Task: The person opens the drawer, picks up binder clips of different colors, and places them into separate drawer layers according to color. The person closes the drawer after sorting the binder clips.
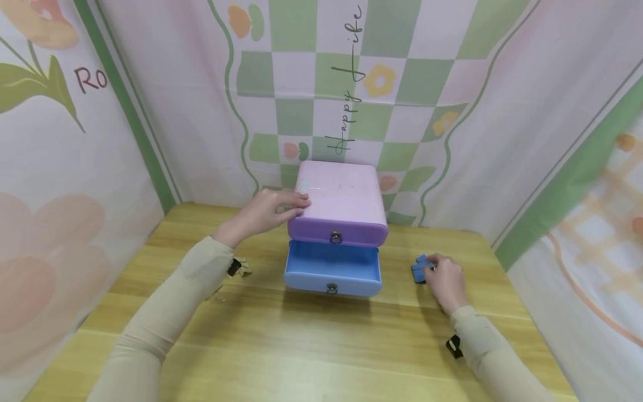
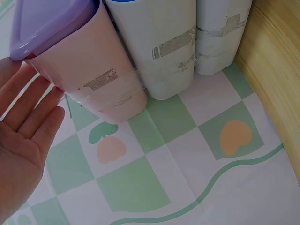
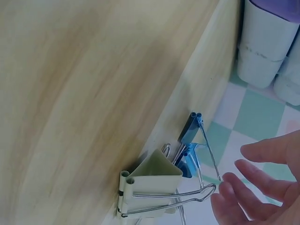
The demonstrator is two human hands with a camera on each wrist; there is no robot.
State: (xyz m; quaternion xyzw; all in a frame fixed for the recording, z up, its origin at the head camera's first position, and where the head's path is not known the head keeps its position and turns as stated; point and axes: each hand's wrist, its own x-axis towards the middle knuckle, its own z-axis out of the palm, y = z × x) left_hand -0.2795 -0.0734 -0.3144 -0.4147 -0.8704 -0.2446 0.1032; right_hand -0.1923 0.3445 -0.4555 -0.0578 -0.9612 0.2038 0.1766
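Observation:
A drawer unit [image 1: 341,195] with a pinkish top stands against the back cloth. Its purple drawer [image 1: 311,230] is closed, and the blue drawer [image 1: 331,282] below is pulled out. My left hand [image 1: 276,209] rests on the unit's upper left edge, fingers straight; in the left wrist view they touch the pink casing [image 2: 84,75]. On the right of the table, my right hand [image 1: 446,279] reaches down beside blue binder clips [image 1: 420,270]. In the right wrist view its loosely bent fingers [image 3: 262,180] are right at the wire handles of blue binder clips [image 3: 190,129] and a cream binder clip [image 3: 154,183].
Small pale beige pieces [image 1: 243,267] lie on the wooden table [image 1: 311,346] near my left forearm, partly hidden by it. A patterned cloth [image 1: 296,72] hangs behind the unit, and more cloth hangs at both sides.

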